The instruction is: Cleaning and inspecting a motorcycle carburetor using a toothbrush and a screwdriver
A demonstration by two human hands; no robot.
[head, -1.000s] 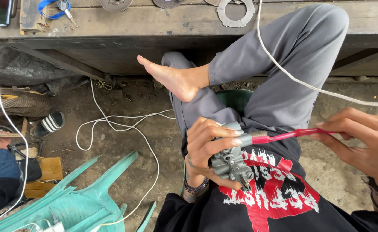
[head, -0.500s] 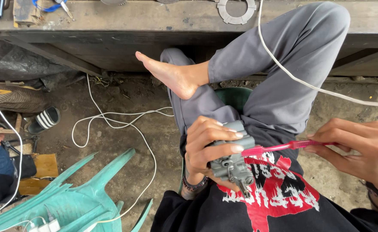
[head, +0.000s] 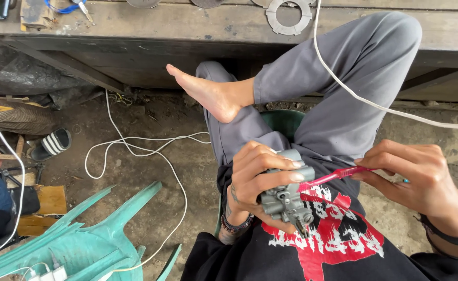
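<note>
1. Over my lap, just above the black shirt w/ red print, I hold a grey metal engine part.
2. Left hand is closed round the part from the top and left side, fingers curled over its upper edge, thumb underneath.
3. Right hand pinches a red toothbrush by the handle, fingers closed on it.
4. Brush head end touches the part's upper right side, just beside my left fingertips.
5. Legs in grey trousers are crossed; bare foot rests on the knee, near a wooden bench.
6. White cable loops over the dirt floor on the left; another runs across the right leg.
7. Green plastic chair lies tipped over at bottom left, well apart from both hands.
8. Striped sandal sits on the ground far left.
</note>
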